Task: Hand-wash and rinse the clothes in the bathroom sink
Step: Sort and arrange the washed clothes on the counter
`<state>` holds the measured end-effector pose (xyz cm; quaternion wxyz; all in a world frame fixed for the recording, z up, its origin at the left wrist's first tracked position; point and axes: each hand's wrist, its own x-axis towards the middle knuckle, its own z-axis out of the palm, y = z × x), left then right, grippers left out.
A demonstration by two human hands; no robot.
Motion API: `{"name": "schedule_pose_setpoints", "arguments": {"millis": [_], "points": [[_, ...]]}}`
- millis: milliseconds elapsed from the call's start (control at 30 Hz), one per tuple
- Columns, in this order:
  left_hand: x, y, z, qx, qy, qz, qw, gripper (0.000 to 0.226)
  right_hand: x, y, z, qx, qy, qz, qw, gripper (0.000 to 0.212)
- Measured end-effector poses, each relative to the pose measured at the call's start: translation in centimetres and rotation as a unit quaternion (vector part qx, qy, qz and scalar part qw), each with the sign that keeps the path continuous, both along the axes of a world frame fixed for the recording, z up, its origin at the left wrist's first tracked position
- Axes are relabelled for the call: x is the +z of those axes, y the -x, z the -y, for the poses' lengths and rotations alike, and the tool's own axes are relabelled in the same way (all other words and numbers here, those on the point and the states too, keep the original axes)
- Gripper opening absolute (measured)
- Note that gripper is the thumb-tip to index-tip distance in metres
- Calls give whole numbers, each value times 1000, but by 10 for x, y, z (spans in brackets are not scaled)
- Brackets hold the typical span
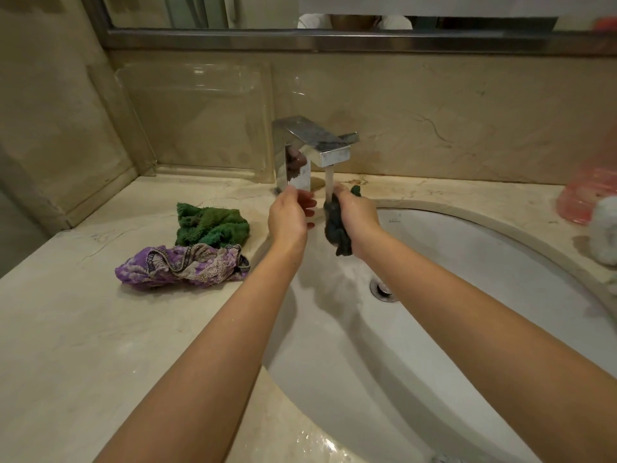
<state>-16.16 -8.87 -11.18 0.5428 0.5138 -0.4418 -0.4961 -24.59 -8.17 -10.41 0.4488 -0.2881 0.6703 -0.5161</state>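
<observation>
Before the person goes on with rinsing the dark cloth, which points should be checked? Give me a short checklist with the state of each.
1. Water runs from the tap: ok, a stream falls from the spout.
2. Dark cloth held firmly: ok, the right hand grips it bunched under the stream.
3. Left hand free to help: ok, it holds nothing, fingers near the tap body.
4. Sink drain open: cannot tell, though no water is pooling.
5. Other clothes out of the way: ok, the green cloth and purple cloth lie on the counter left of the basin.
6. Soap rinsed out of the dark cloth: cannot tell.
</observation>
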Motion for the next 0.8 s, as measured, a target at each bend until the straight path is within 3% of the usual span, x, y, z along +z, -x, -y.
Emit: {"name": "schedule_pose_setpoints", "arguments": {"millis": [100,167,233,433,500,633,733,800], "points": [[-3,2,-3,-40,10,67,997,27,1,4,-3,25,53,126,990,49],[-6,4,-7,-73,33,140,987,18,2,5,-10,37,91,177,979,30],[-8,4,-10,-89,56,186,977,24,1,7,-16,53,126,193,972,19],[-4,-1,-9,-68,60,179,980,17,-18,22,-30,97,178,356,912,34],[-3,-2,-8,-33,64,170,983,20,-22,32,-35,122,182,334,917,36],[-5,-3,-3,-32,42,153,987,23,-25,44,-40,165,193,178,951,30],[-5,-1,-6,-34,35,158,986,27,-27,42,-42,131,194,111,966,21],[-2,2,-9,-53,2,128,990,45,-28,41,-42,94,195,58,975,12]]}}
